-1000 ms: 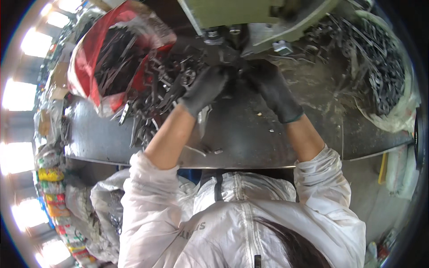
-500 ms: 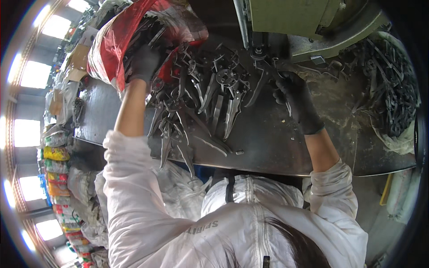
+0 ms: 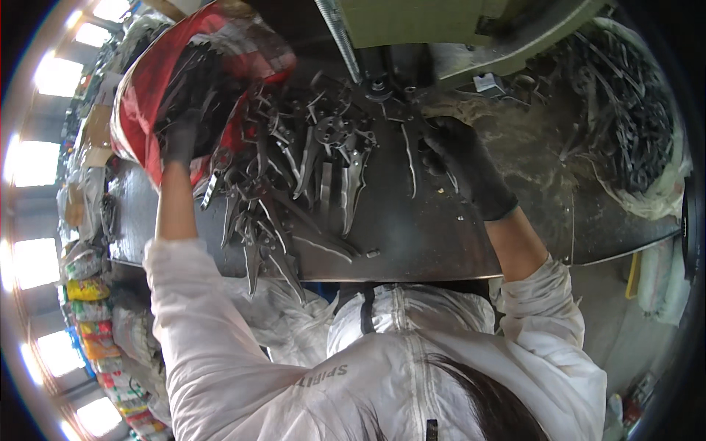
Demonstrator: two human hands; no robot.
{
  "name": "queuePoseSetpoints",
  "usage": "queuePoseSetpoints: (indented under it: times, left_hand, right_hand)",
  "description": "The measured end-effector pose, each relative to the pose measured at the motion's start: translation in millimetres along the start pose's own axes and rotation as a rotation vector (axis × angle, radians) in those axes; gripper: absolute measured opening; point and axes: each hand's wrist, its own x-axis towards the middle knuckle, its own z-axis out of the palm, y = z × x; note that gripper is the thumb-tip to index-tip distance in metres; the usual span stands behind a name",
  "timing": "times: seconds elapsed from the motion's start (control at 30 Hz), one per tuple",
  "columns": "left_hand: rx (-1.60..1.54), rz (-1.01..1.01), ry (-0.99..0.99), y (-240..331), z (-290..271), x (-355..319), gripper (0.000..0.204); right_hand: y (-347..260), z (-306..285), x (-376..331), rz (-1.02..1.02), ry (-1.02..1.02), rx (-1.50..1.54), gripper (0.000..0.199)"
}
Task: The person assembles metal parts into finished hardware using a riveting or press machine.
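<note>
My left hand point(image 3: 180, 140), in a black glove, reaches up into the mouth of a red sack point(image 3: 140, 81) full of dark metal parts. Its fingers are buried among them, so its grip is hidden. A heap of flat grey plier-shaped blanks point(image 3: 294, 176) spills from the sack across the steel bench point(image 3: 441, 242). My right hand point(image 3: 456, 158), also gloved in black, rests on the bench below the green press point(image 3: 441, 29). Its fingers curl around a small dark metal part, next to a thin curved blank point(image 3: 409, 162).
A white sack point(image 3: 662, 191) at the right holds a tangle of dark metal scrap point(image 3: 625, 117). Bags and coloured packages point(image 3: 88, 294) are stacked on the floor to the left. The bench's front edge runs just above my white jacket.
My left hand has left the press and gone to the red sack at the left, reaching deeper over the last half second. My right hand has drawn back a little from the press.
</note>
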Motion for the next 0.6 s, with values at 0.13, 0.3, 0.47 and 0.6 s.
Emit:
queuePoseSetpoints:
  times: [0.13,0.3,0.47,0.6]
  left_hand:
    - [-1.419,0.088,0.321,87.9,-89.4,-62.6,0.035]
    - [-1.849,-0.046,-0.307,169.9,-167.2,-121.2,0.052]
    - [-1.708,0.413,-0.666,292.9,-235.2,-138.6,0.042]
    - [-1.624,0.47,-0.703,340.6,-187.6,-111.9,0.028]
  right_hand:
    - [8.4,-3.2,-0.9,-0.017,0.061,0.058,0.024]
    - [7.6,26.2,-9.2,-0.025,0.189,0.156,0.024]
    - [22.0,-90.6,63.8,-0.23,0.138,-1.106,0.031]
    - [10.9,-167.6,81.1,-0.134,0.376,-0.727,0.033]
